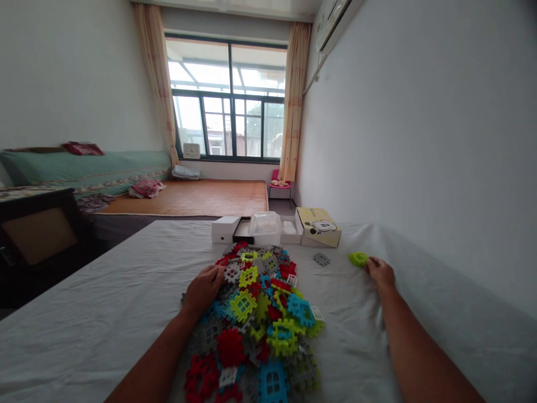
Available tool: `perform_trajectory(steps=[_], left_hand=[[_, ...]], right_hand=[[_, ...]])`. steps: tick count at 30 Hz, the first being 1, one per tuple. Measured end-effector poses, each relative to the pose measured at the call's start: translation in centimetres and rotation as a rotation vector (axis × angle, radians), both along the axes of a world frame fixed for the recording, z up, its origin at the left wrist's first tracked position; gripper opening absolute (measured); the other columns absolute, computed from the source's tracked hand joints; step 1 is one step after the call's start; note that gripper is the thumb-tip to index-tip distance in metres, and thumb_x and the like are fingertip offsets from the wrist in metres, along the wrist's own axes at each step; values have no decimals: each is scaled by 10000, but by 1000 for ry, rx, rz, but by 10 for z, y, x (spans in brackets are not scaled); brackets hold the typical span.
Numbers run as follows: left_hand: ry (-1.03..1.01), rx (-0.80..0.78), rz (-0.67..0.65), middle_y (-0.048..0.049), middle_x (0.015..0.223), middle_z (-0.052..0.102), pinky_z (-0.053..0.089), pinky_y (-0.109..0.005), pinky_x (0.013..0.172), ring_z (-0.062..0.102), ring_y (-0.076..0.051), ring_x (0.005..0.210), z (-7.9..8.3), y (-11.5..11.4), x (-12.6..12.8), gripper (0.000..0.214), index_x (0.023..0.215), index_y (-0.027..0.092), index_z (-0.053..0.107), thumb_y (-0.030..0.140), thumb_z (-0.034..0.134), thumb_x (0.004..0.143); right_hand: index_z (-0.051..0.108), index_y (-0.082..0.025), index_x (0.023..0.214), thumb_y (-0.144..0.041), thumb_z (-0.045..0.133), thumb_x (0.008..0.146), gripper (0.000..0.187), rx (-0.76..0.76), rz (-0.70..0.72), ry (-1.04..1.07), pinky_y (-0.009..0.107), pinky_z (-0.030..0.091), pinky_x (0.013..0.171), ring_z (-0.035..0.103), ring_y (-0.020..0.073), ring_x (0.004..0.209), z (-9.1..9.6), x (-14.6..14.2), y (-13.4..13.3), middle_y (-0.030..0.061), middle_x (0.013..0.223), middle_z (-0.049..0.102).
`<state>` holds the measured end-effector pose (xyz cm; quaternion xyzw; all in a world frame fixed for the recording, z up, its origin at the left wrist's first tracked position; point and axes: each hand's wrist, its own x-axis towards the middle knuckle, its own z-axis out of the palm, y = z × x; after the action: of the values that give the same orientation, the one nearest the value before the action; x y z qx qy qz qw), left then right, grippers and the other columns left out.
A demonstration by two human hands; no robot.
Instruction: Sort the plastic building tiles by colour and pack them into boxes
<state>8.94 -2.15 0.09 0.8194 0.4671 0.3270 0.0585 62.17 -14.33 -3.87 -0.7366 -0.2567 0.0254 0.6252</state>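
Observation:
My right hand [381,272] reaches out over the right of the table and pinches a lime-green interlocking building block [358,258] by its edge. A flat grey building block [321,259] lies alone to the left of that hand. At the left edge of a large heap of toothed plastic blocks [243,305], my left hand [205,286] is closed, fingertips at the rim of a light grey block [233,273]. The heap mixes red, blue, lime, grey and white pieces, some with window openings. Its lower layers are hidden.
Behind the heap stand a white box [225,229], a clear plastic container [265,225] and a yellow box with a cartoon print [318,226]. A pale cloth [126,285] covers the table. A wall [440,140] rises along the right; a bed [210,196] lies beyond.

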Motion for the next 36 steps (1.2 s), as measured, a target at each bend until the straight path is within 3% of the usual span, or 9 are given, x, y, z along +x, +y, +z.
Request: perform_trajectory(steps=[7,12,14,18,20,22,25,31,36], left_hand=[[-7,-37,7,-30,1071,657,443,-278,868,602,-190,987,0,-1,0,397,957,251,664,427,310,922],[0,-18,12,-30,1056,659,440,-277,867,598,-191,992,2,-3,1,391,941,250,663,413,308,925],[7,-13,18,-32,1045,660,441,-274,854,602,-190,985,2,-4,2,393,938,249,660,412,302,928],[15,-5,8,-38,1034,662,439,-273,852,601,-193,991,2,-5,2,405,949,241,660,414,294,933],[11,-8,7,-40,1038,662,434,-276,864,598,-193,996,2,-6,2,400,957,238,661,411,301,933],[9,-20,13,-42,1034,662,432,-280,868,598,-192,992,2,-7,2,395,954,239,661,409,305,935],[7,-39,24,-41,1041,660,430,-286,870,593,-192,999,2,-8,2,388,954,245,663,405,310,937],[22,13,48,-36,1060,665,425,-292,892,583,-196,1024,8,-13,3,365,946,249,677,393,341,935],[-132,84,195,-50,1033,681,424,-295,913,593,-192,1010,14,-7,-14,416,1005,220,672,373,290,949]], right_hand=[[686,-158,898,-233,542,642,303,-250,-114,-135,398,494,800,642,276,879,-5,10,2,128,920,704],[635,-120,1064,-207,512,701,393,-216,-70,-336,423,435,894,603,281,981,23,-22,8,170,1110,639],[630,-151,1069,-284,510,763,354,-167,146,-432,384,465,842,627,242,896,39,-57,13,131,1064,660],[648,-195,1050,-462,507,829,374,-213,893,-383,306,509,683,646,195,768,62,-149,17,64,914,704],[645,-212,1098,-481,498,847,396,-252,1098,-425,312,507,718,643,196,819,64,-187,15,65,981,699],[653,-228,1111,-485,495,857,394,-268,1168,-532,344,486,810,628,212,909,63,-210,13,71,1058,684],[695,-238,1044,-487,478,871,373,-284,1198,-641,378,448,887,613,234,971,59,-220,11,70,1054,691],[717,-245,983,-513,508,849,365,-225,1169,-562,371,468,878,630,238,949,59,-216,12,63,1004,706],[682,-185,951,-558,506,818,434,-147,817,-346,330,534,693,663,229,780,48,-184,24,77,854,704]])
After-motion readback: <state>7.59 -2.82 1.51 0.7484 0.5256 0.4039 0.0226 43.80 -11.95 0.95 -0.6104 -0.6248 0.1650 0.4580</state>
